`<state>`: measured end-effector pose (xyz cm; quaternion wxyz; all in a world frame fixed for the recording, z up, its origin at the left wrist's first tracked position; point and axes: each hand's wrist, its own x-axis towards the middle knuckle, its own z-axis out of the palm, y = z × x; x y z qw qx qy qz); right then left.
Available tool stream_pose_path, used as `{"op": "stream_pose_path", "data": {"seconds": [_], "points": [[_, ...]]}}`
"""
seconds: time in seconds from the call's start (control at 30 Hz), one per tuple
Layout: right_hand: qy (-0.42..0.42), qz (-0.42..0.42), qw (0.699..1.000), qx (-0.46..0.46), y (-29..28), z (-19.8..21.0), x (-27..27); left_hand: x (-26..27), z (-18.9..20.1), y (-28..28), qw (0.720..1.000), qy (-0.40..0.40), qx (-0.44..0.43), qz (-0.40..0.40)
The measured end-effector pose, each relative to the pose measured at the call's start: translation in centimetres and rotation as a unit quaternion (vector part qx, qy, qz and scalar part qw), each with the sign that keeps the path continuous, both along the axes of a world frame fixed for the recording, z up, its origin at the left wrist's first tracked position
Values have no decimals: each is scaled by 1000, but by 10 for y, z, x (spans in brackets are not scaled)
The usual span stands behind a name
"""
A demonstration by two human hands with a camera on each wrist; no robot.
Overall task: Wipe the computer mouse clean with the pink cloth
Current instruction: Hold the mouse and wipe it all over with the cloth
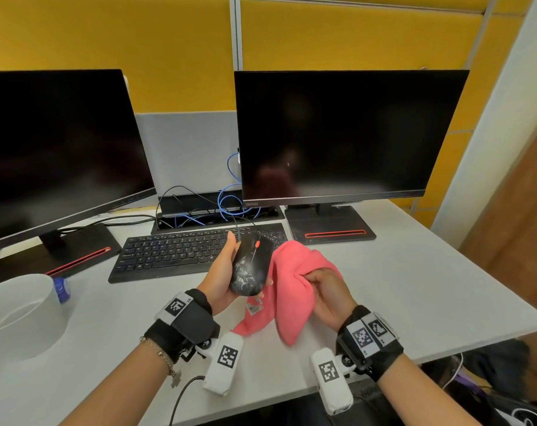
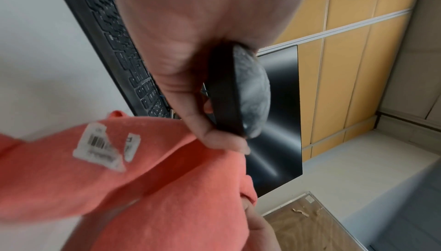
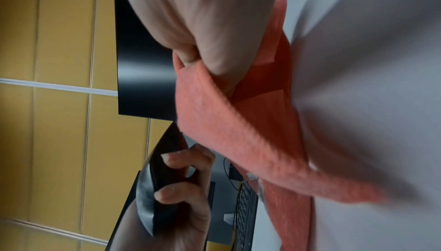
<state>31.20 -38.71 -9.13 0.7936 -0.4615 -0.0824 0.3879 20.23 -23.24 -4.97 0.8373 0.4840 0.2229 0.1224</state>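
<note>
Currently my left hand [image 1: 221, 272] clamps computer mouse [image 1: 251, 265], thumb on far side, fingers curled round near edge, mouse lifted off bench [image 1: 414, 287], top up, white smears on shell. My right hand [image 1: 328, 295] grips bunched pink cloth [image 1: 291, 281] just beside mouse on its right; cannot tell if touching. Cloth tail with torn label [image 2: 100, 147] hangs to bench. Keyboard [image 1: 181, 250] behind mouse, two dark monitors [image 1: 347, 133] beyond, white tub [image 1: 18, 315] far left.
</note>
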Motion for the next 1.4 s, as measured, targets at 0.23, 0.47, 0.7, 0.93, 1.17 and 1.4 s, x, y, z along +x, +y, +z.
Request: {"op": "stream_pose_path", "data": {"seconds": [0.23, 0.47, 0.7, 0.93, 1.17, 1.4], "points": [[-85, -42, 995, -37, 5, -5, -6, -5, -8, -3, 997, -25, -70, -20], [-171, -70, 980, -76, 11, -9, -12, -8, -12, -10, 991, -12, -127, -40], [-152, -24, 988, -24, 11, -10, -19, -10, -19, -9, 973, -13, -227, -36], [-160, 7, 986, -36, 15, -12, -21, -11, -21, -8, 966, 5, -256, -33], [-123, 14, 992, -27, 19, -8, -27, -9, -20, -13, 959, -16, -281, -39], [-222, 29, 973, -57, 14, -14, -27, -4, -29, -9, 970, -7, -241, -32]]}}
